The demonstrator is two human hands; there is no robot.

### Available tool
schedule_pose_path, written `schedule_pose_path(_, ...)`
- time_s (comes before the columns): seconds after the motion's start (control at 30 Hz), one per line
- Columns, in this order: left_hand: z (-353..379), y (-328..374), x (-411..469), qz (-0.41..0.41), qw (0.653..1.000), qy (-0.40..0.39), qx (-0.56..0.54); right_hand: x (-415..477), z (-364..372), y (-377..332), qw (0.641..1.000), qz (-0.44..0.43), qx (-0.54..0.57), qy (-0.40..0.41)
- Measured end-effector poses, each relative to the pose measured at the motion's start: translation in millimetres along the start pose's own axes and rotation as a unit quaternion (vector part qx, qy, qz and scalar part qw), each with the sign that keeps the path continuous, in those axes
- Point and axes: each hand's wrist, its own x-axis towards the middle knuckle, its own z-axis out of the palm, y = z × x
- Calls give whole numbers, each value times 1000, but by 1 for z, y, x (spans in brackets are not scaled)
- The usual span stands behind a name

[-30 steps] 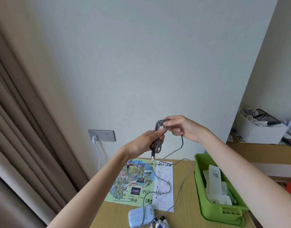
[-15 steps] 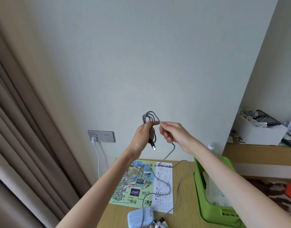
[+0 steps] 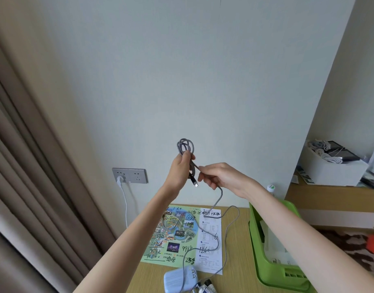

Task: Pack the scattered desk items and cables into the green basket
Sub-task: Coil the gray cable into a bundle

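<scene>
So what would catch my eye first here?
Two raised hands holding a grey cable before the pale wall: the left hand grips the coiled loops, the right hand pinches the loose strand beside it. The rest trails down across a colourful map on the desk, with the green basket at the right.

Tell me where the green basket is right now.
In the head view, the green basket sits at the lower right on the wooden desk, just right of the printed map, with papers inside it.
</scene>
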Motion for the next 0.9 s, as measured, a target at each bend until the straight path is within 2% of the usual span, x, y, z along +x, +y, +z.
schedule_pose_path(0.1,-12,2,9,-52,989,29,-134,-1,-5,1,999,2,-32,-12)
schedule_pose_path(0.17,-20,3,14,-85,952,29,-291,0,-9,2,998,8,-55,7)
schedule_pose_path(0.23,-28,4,16,-97,920,33,-379,3,-14,4,997,14,-61,36)
schedule_pose_path(0.4,-42,1,17,-92,959,59,-263,10,-22,-4,995,6,14,97)
schedule_pose_path(0.53,-44,-1,17,-59,990,48,-116,12,-22,-26,994,-45,65,80)
schedule_pose_path(0.6,-42,1,16,-37,997,32,-59,12,-20,-37,995,-72,44,58)
schedule_pose_path(0.7,-36,2,13,-2,1000,-14,10,13,-15,-50,992,-105,-48,42)
schedule_pose_path(0.9,-22,14,-1,35,986,-131,95,19,-11,-59,977,-137,-136,84)
